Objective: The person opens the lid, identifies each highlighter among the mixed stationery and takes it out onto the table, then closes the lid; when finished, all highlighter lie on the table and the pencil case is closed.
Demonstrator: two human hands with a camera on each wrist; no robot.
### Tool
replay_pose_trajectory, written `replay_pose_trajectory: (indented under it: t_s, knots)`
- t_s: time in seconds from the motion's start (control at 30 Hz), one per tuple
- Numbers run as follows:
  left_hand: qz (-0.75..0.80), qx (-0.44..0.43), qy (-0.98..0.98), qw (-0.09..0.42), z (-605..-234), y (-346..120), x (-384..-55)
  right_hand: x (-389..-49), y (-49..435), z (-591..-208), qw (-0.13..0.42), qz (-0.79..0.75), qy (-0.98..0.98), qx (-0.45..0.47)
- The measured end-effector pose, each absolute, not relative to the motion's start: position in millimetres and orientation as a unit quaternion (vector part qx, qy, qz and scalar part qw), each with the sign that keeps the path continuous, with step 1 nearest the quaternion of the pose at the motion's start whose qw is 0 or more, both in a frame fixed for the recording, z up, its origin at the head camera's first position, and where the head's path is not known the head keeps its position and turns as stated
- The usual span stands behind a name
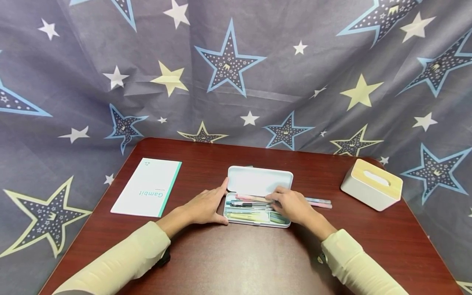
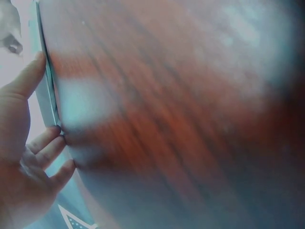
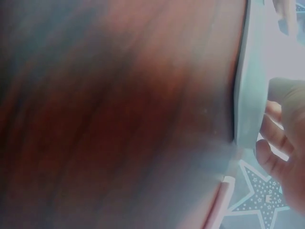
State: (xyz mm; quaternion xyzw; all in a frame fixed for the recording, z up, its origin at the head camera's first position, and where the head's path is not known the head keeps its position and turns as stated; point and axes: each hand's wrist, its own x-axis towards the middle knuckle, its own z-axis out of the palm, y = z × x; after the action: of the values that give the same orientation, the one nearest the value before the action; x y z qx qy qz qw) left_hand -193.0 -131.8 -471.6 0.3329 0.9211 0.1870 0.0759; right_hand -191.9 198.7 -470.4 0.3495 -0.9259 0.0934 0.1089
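A white pencil case (image 1: 258, 223) lies open on the table, its lid (image 1: 259, 180) tipped back. Inside are several pens, among them a black-and-clear pen (image 1: 250, 204) and yellow-green ones (image 1: 247, 215). My left hand (image 1: 206, 205) rests against the case's left end, thumb and fingers spread along it. Over the right half of the case, my right hand (image 1: 293, 207) has curled fingers and pinches the end of a pink pen (image 1: 250, 198) at the back row. In the right wrist view, the case wall (image 3: 251, 95) hides those fingertips.
Two more pens, one pink (image 1: 320, 205) and one greyish (image 1: 318, 200), lie on the table right of the case. A white notebook (image 1: 144, 188) with a green edge is at the left. A tissue box (image 1: 372, 184) with a wooden top stands at the right. A star-patterned curtain (image 1: 228, 110) hangs behind.
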Motion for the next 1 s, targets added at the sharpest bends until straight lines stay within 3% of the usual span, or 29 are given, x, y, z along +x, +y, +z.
replay_pose_trajectory:
  t_s: [1.0]
  knots:
    - [0.186, 0.332, 0.922, 0.076, -473.1, -131.7, -193.9, -189.2, 216.0, -461.0, 0.1, 0.136, -0.929, 0.331]
